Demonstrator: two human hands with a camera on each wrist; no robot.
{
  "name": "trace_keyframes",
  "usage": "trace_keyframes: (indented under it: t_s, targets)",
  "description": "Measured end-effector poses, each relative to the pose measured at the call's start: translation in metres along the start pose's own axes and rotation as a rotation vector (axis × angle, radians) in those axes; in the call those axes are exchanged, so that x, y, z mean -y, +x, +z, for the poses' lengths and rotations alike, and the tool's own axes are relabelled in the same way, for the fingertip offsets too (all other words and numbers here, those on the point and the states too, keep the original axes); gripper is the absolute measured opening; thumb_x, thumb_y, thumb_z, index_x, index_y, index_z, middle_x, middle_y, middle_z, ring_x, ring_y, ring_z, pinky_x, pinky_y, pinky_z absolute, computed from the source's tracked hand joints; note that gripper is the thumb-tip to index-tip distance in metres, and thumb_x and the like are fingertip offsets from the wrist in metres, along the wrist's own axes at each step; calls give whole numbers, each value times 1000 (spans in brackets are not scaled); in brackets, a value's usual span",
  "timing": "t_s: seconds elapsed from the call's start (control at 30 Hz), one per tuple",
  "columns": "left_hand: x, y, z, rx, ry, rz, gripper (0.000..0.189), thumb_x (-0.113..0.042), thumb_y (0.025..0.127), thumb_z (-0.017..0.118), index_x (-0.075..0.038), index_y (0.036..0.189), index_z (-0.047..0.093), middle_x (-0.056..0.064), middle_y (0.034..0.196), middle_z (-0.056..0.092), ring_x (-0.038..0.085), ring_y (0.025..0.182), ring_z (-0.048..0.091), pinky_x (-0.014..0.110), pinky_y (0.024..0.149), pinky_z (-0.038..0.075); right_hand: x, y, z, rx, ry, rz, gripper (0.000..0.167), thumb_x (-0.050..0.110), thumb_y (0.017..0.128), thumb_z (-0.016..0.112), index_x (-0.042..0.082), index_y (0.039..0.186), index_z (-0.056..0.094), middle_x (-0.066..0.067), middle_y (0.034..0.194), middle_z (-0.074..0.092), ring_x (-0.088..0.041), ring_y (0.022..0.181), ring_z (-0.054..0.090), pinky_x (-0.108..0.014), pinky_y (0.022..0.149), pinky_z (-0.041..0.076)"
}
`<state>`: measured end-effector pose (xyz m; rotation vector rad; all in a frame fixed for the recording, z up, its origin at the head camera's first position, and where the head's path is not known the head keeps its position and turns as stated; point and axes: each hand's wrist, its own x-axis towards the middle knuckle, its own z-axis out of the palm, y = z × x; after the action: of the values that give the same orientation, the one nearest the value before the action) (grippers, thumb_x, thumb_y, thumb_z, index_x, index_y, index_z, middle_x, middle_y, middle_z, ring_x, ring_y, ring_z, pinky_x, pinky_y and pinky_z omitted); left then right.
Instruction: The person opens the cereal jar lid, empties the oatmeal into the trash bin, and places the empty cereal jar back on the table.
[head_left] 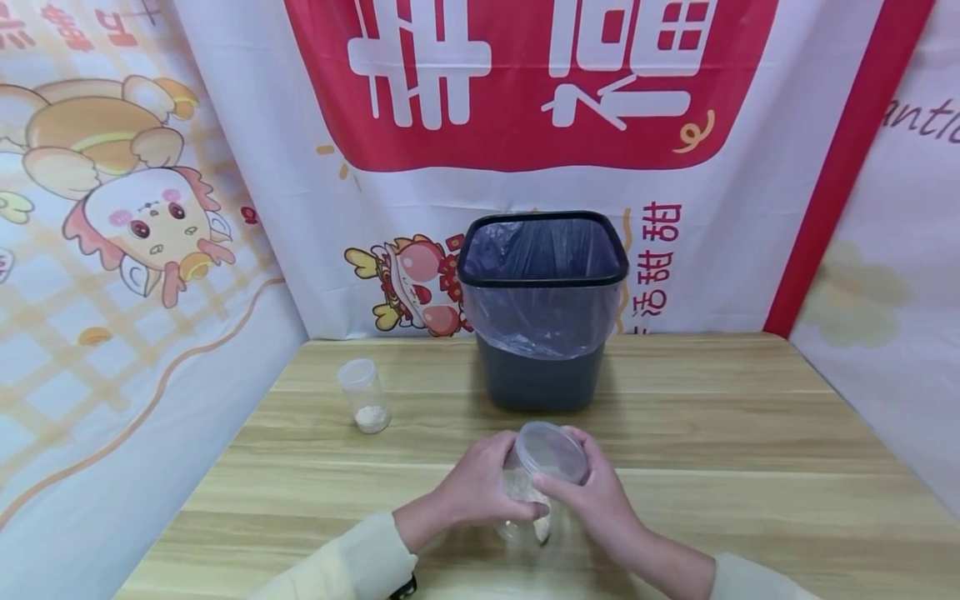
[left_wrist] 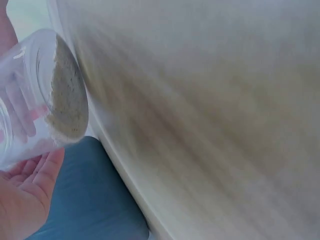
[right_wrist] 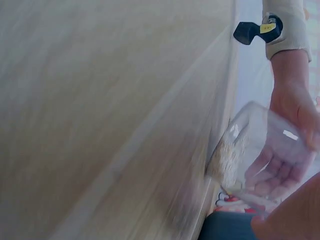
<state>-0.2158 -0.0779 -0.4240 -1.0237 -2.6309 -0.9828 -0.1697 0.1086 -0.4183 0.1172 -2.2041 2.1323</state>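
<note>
Both hands hold a clear plastic jar, tilted in front of me over the table. Its round, cloudy lid (head_left: 553, 452) faces up and toward the right. Pale granular stuff (left_wrist: 69, 95) lies heaped to one side at the jar's bottom. The left hand (head_left: 480, 483) grips the jar body, thumb across the near side. My right hand (head_left: 603, 500) curls round the lid's edge, with the thumb at the near side. In the right wrist view the left fingers show through the clear jar wall (right_wrist: 260, 130).
A smaller clear jar (head_left: 362, 392) with some white stuff at its bottom stands at the back left. A dark bin (head_left: 543, 379) lined with a clear bag stands behind the hands. Printed cloth (head_left: 405, 200) hangs around the wooden table (head_left: 720, 425). The left sleeve carries a black strap (right_wrist: 257, 31).
</note>
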Motion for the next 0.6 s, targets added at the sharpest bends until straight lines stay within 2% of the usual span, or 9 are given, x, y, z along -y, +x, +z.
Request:
trace_keyframes:
  t_s: [0.17,0.43,0.6]
  targets:
    - [-3,-4,4,-42,-41,-59,73,-50,64,85,-10,118,56,-9,102,59,8,90,57,26,79,49,3,-6,10,-38,62,45,73,14,79,80,0,138,40,-16,128,55,-30,114,54,-28,92,44]
    - [-12,-6,7,-89,-36,-70,73,-49,66,84,-7,119,58,-4,104,63,9,91,60,27,81,51,7,-9,19,-107,100,88,79,14,79,80,0,141,35,-17,130,53,-30,116,52,-28,92,43]
    - [-11,-7,8,-89,-33,-60,75,-51,67,83,-6,122,58,-4,106,64,9,93,59,27,82,51,7,-9,19,-120,101,72,79,14,77,82,1,140,37,-17,128,54,-29,114,53,-26,91,44]
